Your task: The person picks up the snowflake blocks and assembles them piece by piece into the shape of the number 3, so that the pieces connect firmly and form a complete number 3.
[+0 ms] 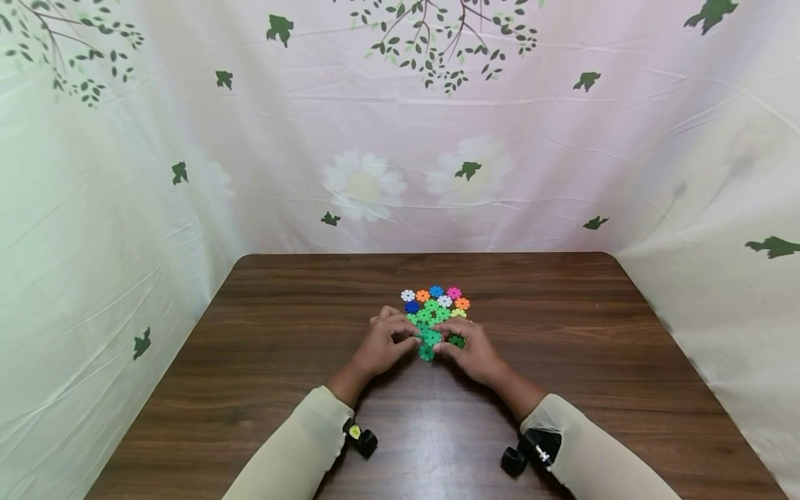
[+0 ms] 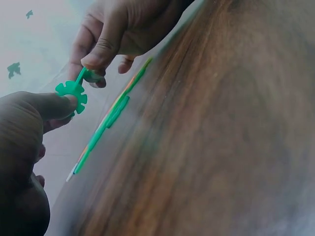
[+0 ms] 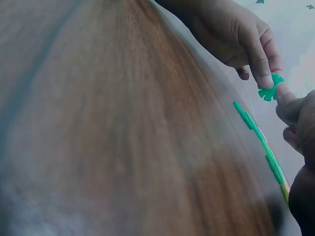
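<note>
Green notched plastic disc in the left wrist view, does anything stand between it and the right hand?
Only a thin green plastic piece, seen edge-on at the fingertips of the right hand; nothing else visible does. The disc is pinched by the left hand.

A small green disc point(image 1: 432, 337) was held between the left hand point(image 1: 382, 344) and the right hand point(image 1: 471, 349). Other coloured discs point(image 1: 431, 305) lay on the brown desk point(image 1: 294, 347).

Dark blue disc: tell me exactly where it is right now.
In the head view, the dark blue disc lies on the left side of the disc cluster, just below the leftmost white disc and a little beyond the left hand.
</note>
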The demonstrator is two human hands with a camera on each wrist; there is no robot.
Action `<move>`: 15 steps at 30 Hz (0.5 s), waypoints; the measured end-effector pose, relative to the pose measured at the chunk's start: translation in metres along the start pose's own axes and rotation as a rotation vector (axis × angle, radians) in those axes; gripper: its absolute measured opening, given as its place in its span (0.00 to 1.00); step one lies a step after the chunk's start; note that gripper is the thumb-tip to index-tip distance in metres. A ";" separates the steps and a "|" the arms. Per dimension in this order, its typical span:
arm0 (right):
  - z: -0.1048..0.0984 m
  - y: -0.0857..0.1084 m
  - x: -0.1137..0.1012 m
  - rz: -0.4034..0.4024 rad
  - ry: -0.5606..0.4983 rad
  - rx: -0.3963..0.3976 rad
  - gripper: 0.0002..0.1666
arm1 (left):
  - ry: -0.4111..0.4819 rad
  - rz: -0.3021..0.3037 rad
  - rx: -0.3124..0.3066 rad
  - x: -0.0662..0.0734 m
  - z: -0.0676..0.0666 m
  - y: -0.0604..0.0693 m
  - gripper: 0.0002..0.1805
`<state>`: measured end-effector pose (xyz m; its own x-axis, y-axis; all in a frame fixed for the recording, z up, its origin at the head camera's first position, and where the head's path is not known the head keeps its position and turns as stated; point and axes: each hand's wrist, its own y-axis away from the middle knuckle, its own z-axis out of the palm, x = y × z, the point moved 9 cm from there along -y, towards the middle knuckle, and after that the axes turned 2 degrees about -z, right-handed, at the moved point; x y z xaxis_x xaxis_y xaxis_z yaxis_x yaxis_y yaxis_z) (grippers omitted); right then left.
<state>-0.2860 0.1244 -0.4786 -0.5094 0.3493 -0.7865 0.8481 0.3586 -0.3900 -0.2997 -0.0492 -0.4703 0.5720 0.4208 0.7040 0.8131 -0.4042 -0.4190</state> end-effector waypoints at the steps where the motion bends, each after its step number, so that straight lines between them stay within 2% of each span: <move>1: 0.000 0.000 0.000 -0.001 0.010 0.002 0.22 | 0.001 -0.006 0.007 -0.001 0.000 0.000 0.03; 8: -0.001 0.000 0.007 0.013 0.093 0.027 0.33 | 0.032 -0.087 0.042 -0.016 -0.002 -0.001 0.04; 15: 0.001 -0.001 0.010 0.028 0.158 0.070 0.26 | 0.082 -0.166 0.078 -0.022 -0.005 0.001 0.04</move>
<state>-0.2913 0.1266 -0.4863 -0.4977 0.4916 -0.7146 0.8673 0.2880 -0.4060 -0.3121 -0.0630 -0.4837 0.4210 0.4080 0.8101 0.9034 -0.2691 -0.3339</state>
